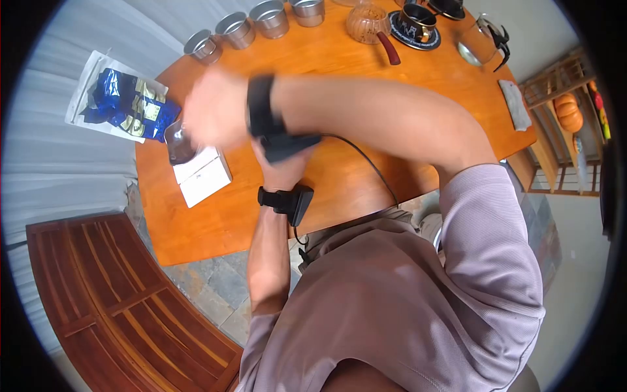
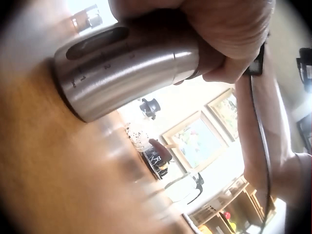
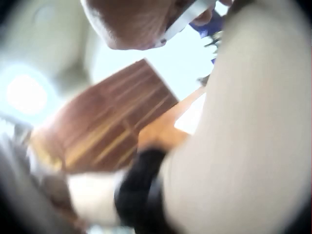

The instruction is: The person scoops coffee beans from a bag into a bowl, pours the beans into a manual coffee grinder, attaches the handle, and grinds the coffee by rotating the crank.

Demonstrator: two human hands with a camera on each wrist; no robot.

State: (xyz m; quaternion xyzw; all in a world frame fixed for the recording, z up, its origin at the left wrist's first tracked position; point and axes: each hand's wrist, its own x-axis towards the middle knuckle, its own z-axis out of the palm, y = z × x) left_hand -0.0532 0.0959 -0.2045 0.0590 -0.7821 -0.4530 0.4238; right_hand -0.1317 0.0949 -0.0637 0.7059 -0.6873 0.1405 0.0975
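A hand coffee grinder [image 2: 122, 66], a steel cylinder with number marks and an oval window, lies tilted in the left wrist view. My left hand [image 2: 229, 29] grips it round its dark band. From above, that hand [image 1: 284, 171] is mostly covered by the right forearm, and the grinder is hidden. My right hand [image 1: 215, 108] is blurred over the table's left part. In the right wrist view the right hand [image 3: 131, 24] curls by a flat metal crank arm [image 3: 190, 19] and holds its end.
Left on the wooden table [image 1: 339, 196] are a blue-and-white bag [image 1: 124, 104], a dark glossy dish [image 1: 180, 147] and a white box [image 1: 206, 179]. Several steel cups [image 1: 269, 18], a ribbed glass pot [image 1: 368, 25], a black cup [image 1: 416, 23] and a glass jug [image 1: 478, 42] stand behind.
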